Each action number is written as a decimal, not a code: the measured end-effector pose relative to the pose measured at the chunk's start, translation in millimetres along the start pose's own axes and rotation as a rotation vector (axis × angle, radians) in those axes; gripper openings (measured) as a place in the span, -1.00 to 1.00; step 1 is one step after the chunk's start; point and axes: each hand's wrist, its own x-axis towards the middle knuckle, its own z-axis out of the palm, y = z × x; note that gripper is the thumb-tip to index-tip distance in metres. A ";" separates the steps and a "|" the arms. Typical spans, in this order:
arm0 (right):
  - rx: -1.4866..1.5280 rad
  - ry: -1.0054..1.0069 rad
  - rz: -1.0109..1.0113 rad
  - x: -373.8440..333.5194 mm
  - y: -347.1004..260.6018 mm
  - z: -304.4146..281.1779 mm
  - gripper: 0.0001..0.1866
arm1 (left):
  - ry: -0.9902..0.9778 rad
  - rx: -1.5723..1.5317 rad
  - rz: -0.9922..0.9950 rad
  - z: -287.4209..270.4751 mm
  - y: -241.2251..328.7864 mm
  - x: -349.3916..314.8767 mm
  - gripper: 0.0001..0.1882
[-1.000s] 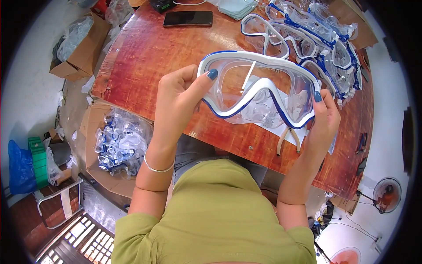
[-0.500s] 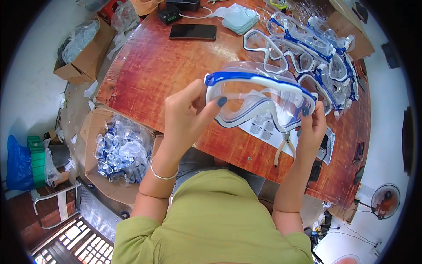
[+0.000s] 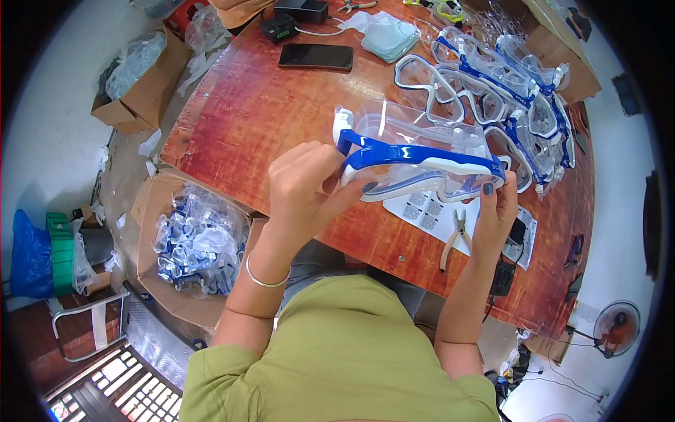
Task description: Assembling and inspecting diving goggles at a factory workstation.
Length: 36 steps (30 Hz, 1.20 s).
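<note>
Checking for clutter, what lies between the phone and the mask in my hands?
Bare wooden tabletop shows between the phone and the mask in the head view.

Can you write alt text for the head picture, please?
Someone's left hand and right hand hold a clear, blue-and-white diving mask above a reddish wooden table. More masks are piled at the upper right, and pliers lie partly on a printed sheet.

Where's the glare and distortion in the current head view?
Head view: pale glare streaks on the diving mask's clear lens, a highlight along its blue frame; soft sheen on the table, whose edges bow with the fisheye; black vignette at the rim; pliers look fairly sharp.
</note>
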 end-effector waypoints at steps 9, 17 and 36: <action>-0.122 0.029 0.151 7.4 -4.1 0.4 -0.85 | -0.073 -0.029 -0.434 3.1 6.9 -1.0 -0.73; -0.119 0.006 0.380 11.9 -10.7 9.9 -0.78 | -0.105 -0.051 -0.591 5.5 4.1 -0.2 -0.66; -0.173 -0.047 0.031 23.4 -2.1 28.4 -0.83 | -0.072 0.516 -0.351 -18.2 2.0 16.6 -0.66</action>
